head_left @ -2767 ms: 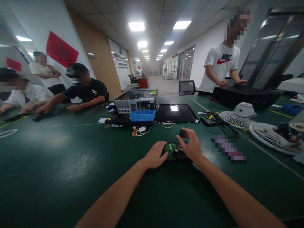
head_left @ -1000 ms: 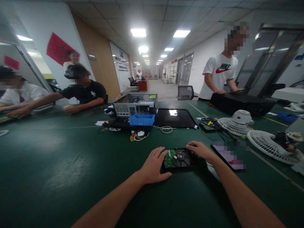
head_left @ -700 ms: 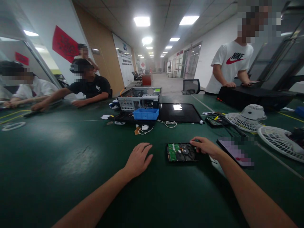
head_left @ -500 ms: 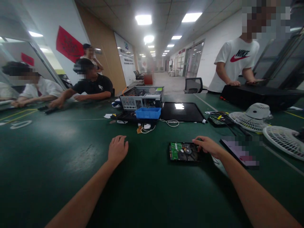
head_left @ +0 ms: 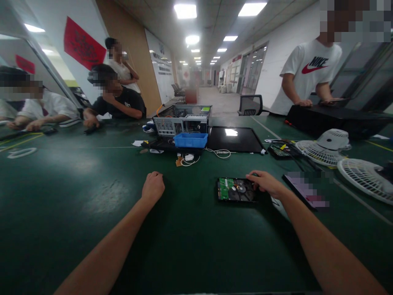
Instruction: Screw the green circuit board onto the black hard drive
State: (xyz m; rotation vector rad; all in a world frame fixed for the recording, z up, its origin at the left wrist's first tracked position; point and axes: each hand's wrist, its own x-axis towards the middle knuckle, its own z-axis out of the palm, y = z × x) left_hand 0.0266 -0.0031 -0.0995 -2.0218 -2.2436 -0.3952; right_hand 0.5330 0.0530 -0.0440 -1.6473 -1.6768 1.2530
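A hard drive lies on the green table, its green circuit board and dark round middle facing up. My right hand is at its right end, fingers pinched together over that edge. A small dark green piece shows at the fingertips; what it is I cannot make out. My left hand rests on the table to the left of the drive, fingers curled in, with nothing seen in it.
Ahead stand an opened computer case, a blue bin and a flat black panel. White cables lie before them. At right are a blurred flat object, another circuit board and white fan parts. Several people are around the table.
My left fingers have curled in from a looser, spread pose. My right hand stays at the drive's right end. The view has tilted slightly; a person in black has raised a hand toward the face.
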